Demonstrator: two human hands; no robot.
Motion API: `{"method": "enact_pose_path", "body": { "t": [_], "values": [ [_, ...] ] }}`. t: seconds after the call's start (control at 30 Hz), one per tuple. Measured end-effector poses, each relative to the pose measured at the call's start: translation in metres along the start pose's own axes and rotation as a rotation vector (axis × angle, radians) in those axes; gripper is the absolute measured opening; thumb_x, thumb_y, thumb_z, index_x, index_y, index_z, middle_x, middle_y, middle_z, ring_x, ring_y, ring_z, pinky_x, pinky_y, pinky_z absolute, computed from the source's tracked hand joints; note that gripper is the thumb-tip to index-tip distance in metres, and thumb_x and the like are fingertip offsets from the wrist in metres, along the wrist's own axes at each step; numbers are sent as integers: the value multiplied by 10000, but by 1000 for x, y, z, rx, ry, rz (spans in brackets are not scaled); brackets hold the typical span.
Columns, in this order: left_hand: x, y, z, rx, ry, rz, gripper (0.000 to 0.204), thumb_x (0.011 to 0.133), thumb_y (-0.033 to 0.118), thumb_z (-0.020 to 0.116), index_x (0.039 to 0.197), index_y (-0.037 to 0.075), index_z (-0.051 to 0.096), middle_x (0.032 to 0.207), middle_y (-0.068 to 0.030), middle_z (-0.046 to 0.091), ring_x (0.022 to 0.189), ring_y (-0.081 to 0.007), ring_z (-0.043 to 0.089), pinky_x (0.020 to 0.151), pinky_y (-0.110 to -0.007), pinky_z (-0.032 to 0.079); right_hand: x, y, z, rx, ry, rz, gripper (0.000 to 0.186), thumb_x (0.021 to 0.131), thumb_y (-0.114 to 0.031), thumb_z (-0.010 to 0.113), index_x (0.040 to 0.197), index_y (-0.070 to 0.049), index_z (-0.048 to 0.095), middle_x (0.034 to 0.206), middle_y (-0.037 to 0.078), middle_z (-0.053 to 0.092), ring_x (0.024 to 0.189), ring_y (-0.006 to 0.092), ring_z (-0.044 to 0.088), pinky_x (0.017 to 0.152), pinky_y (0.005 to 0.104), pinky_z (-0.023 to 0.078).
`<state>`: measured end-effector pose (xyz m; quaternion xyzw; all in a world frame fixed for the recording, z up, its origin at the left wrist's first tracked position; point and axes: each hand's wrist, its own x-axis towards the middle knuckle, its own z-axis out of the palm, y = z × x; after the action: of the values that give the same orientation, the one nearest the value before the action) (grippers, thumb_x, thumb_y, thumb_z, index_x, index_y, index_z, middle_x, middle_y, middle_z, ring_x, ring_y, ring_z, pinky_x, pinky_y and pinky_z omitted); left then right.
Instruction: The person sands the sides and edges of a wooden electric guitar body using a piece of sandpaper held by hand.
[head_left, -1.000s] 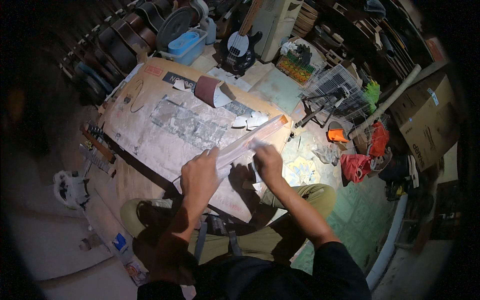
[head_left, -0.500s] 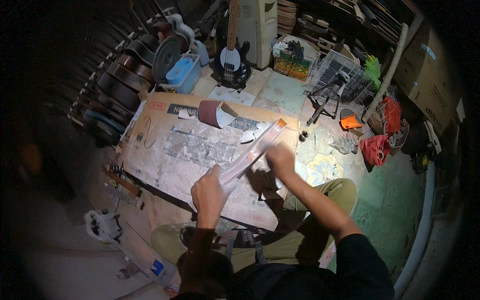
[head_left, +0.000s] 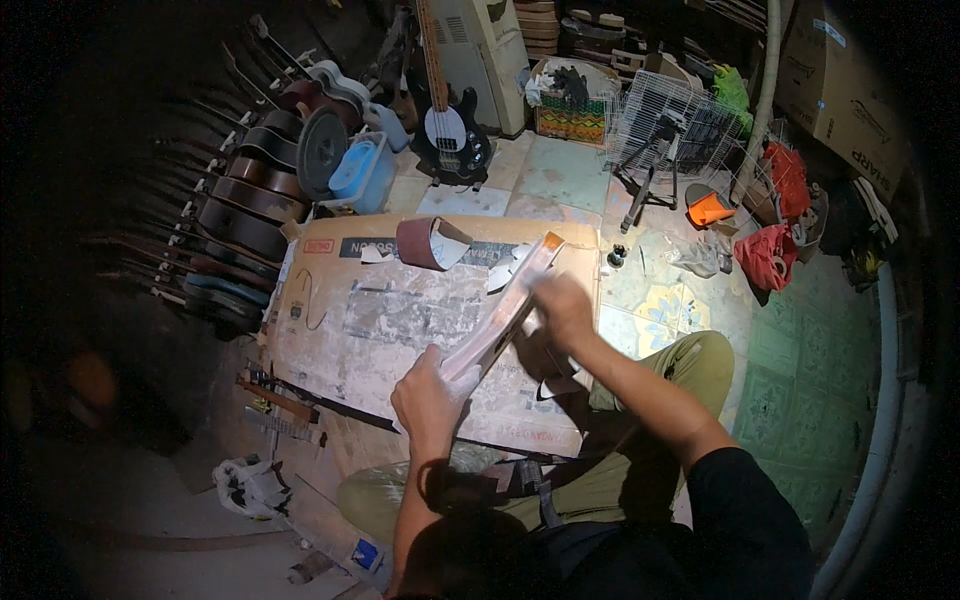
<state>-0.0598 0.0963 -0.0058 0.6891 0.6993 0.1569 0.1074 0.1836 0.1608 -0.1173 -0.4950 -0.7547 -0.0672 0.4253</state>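
My left hand is wrapped round the lower end of a long, pale wooden piece, which slants up to the right over a dusty cardboard sheet and has an orange patch at its far end. My right hand, blurred and closed, is on the upper part of that piece; what it holds is too blurred to make out. Beyond them lie a curled maroon sheet of sandpaper and torn white scraps.
Guitars stand racked at left, and a black bass behind the cardboard beside blue tubs. At right are a wire basket, a dark metal stand, an orange object, red bags and a large box.
My right hand has moved along the pale piece, and that piece now tilts more steeply. The whole view has shifted, with the cardboard appearing further right and lower.
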Motion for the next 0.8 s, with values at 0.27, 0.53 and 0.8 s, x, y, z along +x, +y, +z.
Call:
{"method": "enact_pose_path", "body": {
  "t": [0.27,0.53,0.8],
  "values": [
    [-3,-4,-2,-54,21,15,446,702,416,839,905,70,643,785,-200,703,765,-442,675,675,-506,521,-7,0,2,-9,-38,51,368,733,-60,693,1094,-130,697,1061,61,684,808,296,617,665,416,524],
    [-1,-7,2,-36,55,31,468,678,401,869,923,65,654,779,-195,710,752,-431,681,669,-489,519,-7,-4,6,-19,-88,74,359,787,-59,665,1130,-150,719,1106,65,695,812,271,631,679,389,535],
    [-3,3,-8,15,28,0,413,730,402,813,883,65,630,791,-185,707,773,-435,678,664,-508,523,0,-12,2,11,-83,66,394,750,-35,691,1121,-163,727,1074,46,708,782,267,637,674,395,542]
  ]
}}
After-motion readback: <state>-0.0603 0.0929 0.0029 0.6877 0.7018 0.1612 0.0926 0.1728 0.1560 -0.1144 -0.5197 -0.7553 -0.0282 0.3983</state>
